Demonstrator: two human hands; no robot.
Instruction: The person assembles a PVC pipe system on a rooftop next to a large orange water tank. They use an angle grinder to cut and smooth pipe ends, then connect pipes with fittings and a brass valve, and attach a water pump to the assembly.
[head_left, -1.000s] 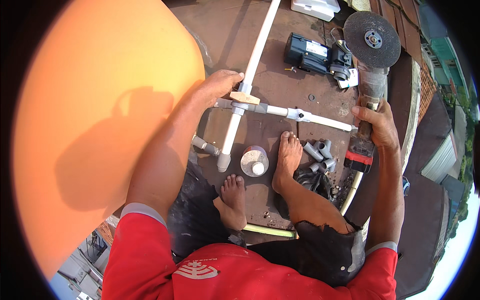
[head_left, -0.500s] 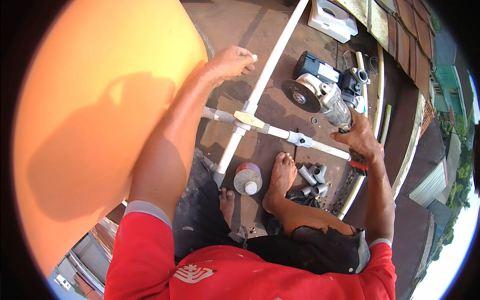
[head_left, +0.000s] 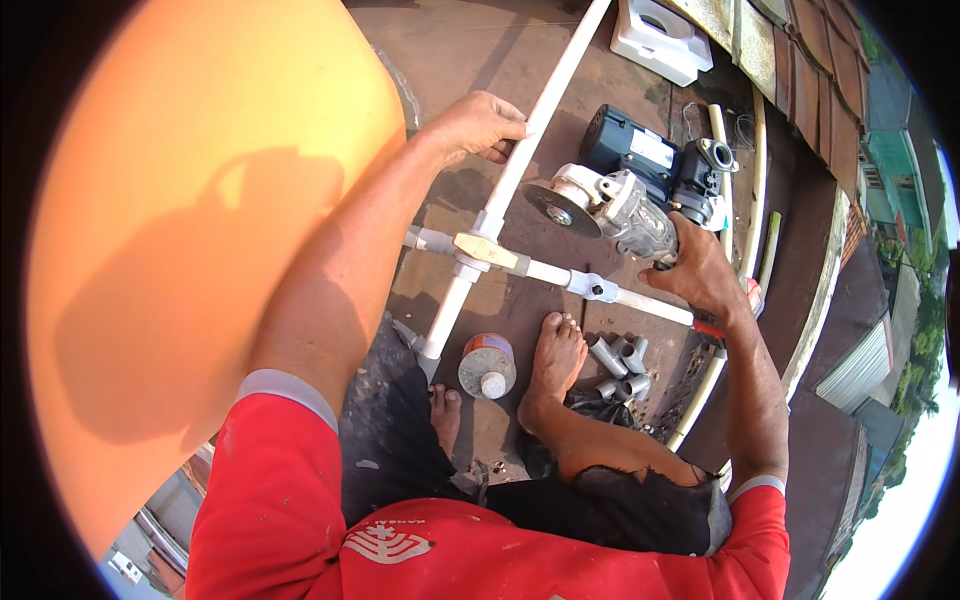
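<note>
Holding the angle grinder beside the white pipe, R hand wraps the body, thumb on the near side, other fingers mostly hidden; disc just right of the pipe, contact unclear. L hand is at the pipe's left side, beyond the tan joint, thumb tip against it, fingers curled; can't tell if it's a full pinch. Step in hand: prob. setup for a cut. Next move calls for steady pipe, disc square, L fingers clear.
</note>
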